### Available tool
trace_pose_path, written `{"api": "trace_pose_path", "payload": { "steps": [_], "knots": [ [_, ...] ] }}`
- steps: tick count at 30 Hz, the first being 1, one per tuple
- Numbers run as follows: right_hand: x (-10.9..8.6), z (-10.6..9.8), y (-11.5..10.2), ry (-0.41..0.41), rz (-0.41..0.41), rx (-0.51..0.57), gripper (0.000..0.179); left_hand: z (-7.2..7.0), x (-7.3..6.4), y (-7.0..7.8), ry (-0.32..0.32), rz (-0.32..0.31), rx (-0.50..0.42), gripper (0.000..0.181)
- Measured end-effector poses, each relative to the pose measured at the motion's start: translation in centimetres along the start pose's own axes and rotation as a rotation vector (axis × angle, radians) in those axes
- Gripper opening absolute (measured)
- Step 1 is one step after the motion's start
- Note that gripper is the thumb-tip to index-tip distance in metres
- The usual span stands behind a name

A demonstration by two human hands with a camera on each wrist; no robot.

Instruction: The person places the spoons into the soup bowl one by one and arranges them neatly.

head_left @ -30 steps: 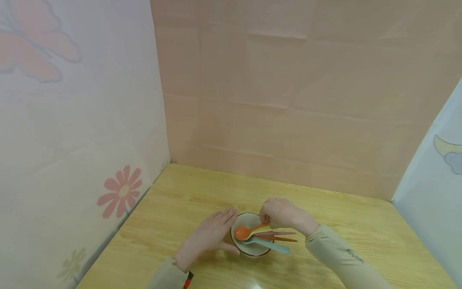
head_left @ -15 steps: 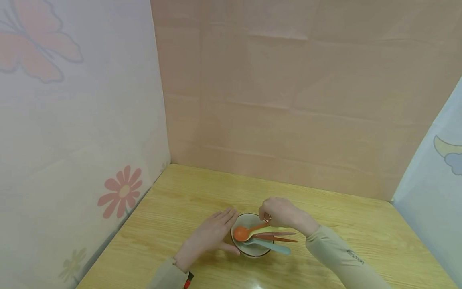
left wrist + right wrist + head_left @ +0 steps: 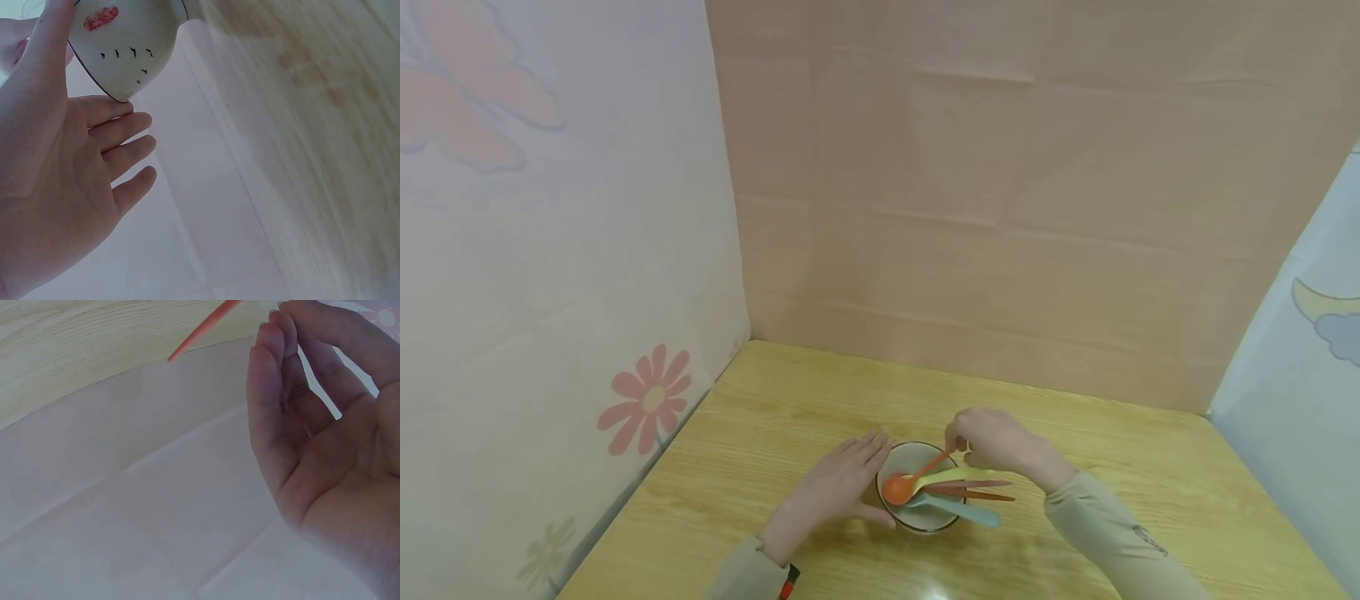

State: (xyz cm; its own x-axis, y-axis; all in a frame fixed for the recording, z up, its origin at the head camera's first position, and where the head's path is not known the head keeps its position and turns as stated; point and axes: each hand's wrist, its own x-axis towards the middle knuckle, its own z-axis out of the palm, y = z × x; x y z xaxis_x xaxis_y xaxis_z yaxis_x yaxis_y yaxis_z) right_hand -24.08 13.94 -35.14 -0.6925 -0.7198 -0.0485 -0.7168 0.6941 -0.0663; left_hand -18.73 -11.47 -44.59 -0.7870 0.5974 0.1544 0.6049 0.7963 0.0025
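A pale bowl with a dark rim stands on the table, several utensils leaning in it. My left hand lies along its left side, fingers straight at the rim and thumb spread toward the front. The left wrist view shows a red mark and small black strokes on the bowl's outside. My right hand, over the far right rim, pinches the handle end of an orange spoon, its head inside the bowl. Beside that spoon lie a yellow utensil, a light blue one and two thin reddish handles.
The wood-grain table meets a tan back sheet. To the left rises a pale wall sheet with flower and butterfly prints. At the right hangs another pale sheet with a moon and cloud.
My right hand has shifted slightly right and up, so the orange spoon's handle stands at a steeper slant and its head sits a little lower. The left hand keeps its place at the bowl.
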Motion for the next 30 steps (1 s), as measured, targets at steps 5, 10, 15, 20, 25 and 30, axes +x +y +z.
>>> {"api": "trace_pose_path", "payload": {
  "steps": [5,10,15,20,25,30],
  "knots": [
    [-0.8,-0.3,0.4,0.011,0.002,0.019,0.023,-0.1,-0.1,0.1,-0.013,-0.005,-0.016,0.108],
    [-1.5,-0.4,1.0,0.03,-0.001,0.012,0.022,-0.1,-0.2,0.2,-0.004,-0.002,-0.041,0.107],
    [-2.3,-0.4,1.7,0.051,0.008,0.025,0.023,0.0,-0.2,0.2,0.011,0.005,-0.034,0.106],
    [-3.4,-0.5,2.5,0.07,0.012,0.054,0.022,0.1,-0.3,0.2,0.014,0.011,-0.04,0.107],
    [-4.4,-0.6,3.1,0.08,0.041,0.059,0.021,-0.1,-0.3,0.1,0.008,0.005,-0.052,0.106],
    [-5.4,-0.5,3.4,0.101,0.064,0.067,0.02,-0.3,-0.2,0.2,-0.002,0.0,-0.05,0.106]
  ]
}}
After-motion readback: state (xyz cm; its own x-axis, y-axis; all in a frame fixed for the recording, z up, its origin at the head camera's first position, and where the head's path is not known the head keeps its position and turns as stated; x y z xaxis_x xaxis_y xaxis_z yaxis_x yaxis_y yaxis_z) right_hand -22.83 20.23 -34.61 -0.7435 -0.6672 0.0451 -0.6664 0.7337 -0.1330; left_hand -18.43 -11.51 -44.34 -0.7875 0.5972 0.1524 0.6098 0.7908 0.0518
